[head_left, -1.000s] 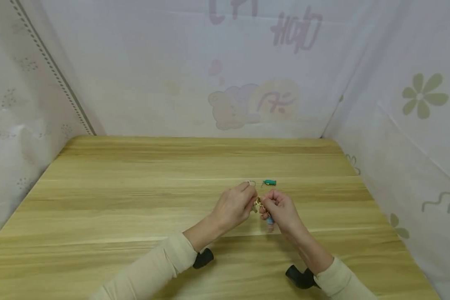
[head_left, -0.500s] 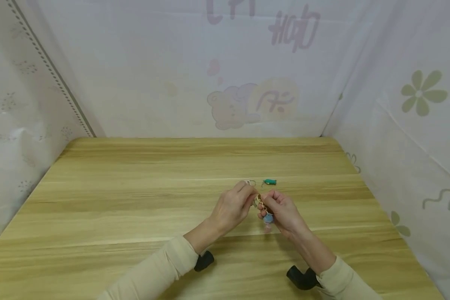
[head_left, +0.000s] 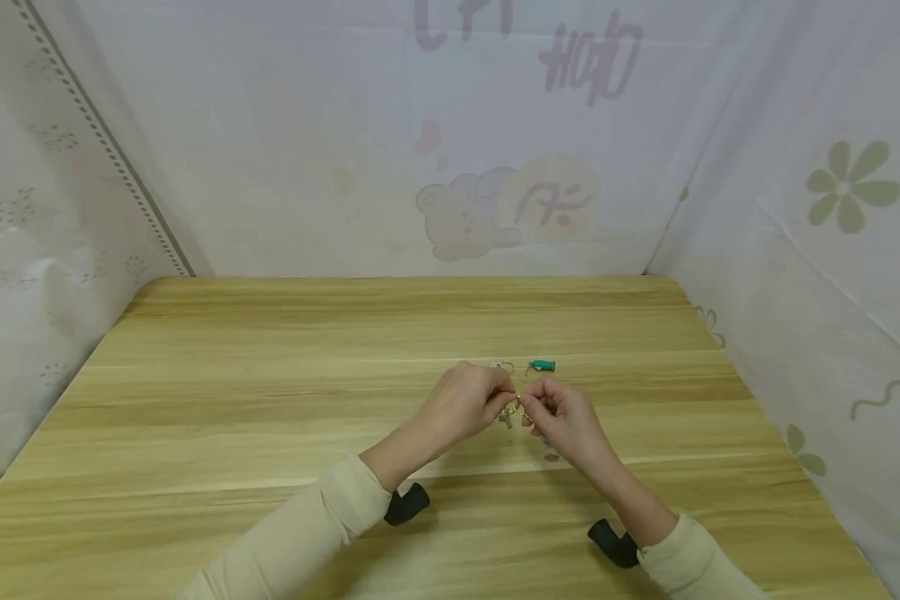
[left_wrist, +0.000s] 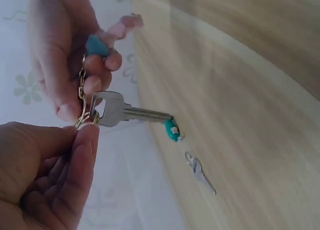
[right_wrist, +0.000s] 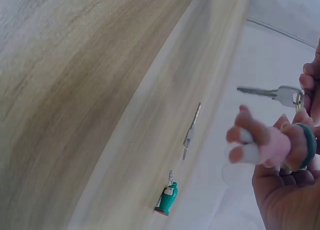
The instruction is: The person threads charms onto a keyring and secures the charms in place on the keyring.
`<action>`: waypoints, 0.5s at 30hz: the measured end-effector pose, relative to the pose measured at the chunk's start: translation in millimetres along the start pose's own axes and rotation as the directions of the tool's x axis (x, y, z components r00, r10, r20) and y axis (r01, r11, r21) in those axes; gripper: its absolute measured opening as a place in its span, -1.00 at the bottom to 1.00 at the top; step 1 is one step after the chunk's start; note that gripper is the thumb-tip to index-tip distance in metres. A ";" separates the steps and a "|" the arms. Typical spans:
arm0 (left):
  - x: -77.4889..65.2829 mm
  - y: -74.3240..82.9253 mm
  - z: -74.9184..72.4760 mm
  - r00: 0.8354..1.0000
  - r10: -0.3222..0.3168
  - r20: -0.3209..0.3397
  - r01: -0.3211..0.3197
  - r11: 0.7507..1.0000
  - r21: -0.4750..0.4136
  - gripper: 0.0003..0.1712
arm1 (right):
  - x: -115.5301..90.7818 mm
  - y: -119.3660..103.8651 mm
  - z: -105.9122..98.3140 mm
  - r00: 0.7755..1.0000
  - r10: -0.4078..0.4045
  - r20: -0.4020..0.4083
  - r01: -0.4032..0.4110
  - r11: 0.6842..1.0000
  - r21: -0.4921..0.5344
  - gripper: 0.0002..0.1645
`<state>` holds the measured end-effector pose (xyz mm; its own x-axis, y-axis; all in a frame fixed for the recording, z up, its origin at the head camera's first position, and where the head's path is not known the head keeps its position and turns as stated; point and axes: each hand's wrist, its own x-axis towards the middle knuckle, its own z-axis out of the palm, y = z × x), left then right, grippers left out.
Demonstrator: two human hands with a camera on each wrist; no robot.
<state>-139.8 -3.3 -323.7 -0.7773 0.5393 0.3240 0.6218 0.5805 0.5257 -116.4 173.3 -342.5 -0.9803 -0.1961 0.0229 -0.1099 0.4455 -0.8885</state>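
In the head view my left hand (head_left: 465, 404) and right hand (head_left: 566, 421) meet over the table, fingertips close together. The left wrist view has my left thumb and forefinger pinching a gold split ring (left_wrist: 82, 121). A silver key (left_wrist: 112, 109) hangs on that ring by its bow, blade pointing away to the right. From the ring a gold chain (left_wrist: 81, 82) runs to a pink and blue figure charm (left_wrist: 117, 33). My right fingers hold the ring's other side and curl by the chain. In the right wrist view the charm (right_wrist: 272, 145) dangles before my right palm.
On the wooden table (head_left: 270, 375), just beyond my hands, lie a green figure keychain (head_left: 543, 365) and a second silver key (right_wrist: 190, 135) with its own ring. Black curved pieces (head_left: 407, 504) sit under both wrists. Printed cloth (head_left: 307, 167) stands around the table.
Both hands stay at nearly the same spot with the ring between them. The charm, plainly visible below my right hand half a second ago, is now mostly behind its fingers in the head view.
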 end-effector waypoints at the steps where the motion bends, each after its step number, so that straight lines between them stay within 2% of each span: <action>1: -0.3 0.0 1.0 1.000 0.016 -0.012 -0.016 1.000 0.015 -0.91 | 0.2 0.2 -0.1 1.000 0.003 0.005 -0.003 1.000 -0.001 -0.85; 4: -2.2 0.7 4.6 0.996 0.061 -0.065 -0.058 0.997 0.045 -0.88 | 1.0 0.7 -0.2 0.998 0.056 0.010 -0.056 0.998 0.023 -0.83; 8: -5.4 0.1 11.1 0.987 0.085 -0.136 -0.076 0.995 0.072 -0.87 | 2.1 0.5 1.3 0.987 0.161 0.025 -0.163 0.978 0.131 -0.82; 12: -7.8 -2.1 17.9 0.976 0.112 -0.189 -0.096 0.991 0.091 -0.88 | 2.7 2.4 4.4 0.974 0.219 0.052 -0.225 0.926 0.303 -0.83; 15: -9.5 -3.9 21.5 0.964 0.146 -0.224 -0.126 0.987 0.101 -0.89 | 2.9 3.8 7.0 0.967 0.243 0.076 -0.252 0.864 0.436 -0.82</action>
<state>-132.7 2.5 -345.8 -0.6798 0.4679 0.5647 0.7211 0.5667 0.3986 -118.5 168.3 -349.1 -0.9622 -0.1477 -0.2287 0.2232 0.0536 -0.9733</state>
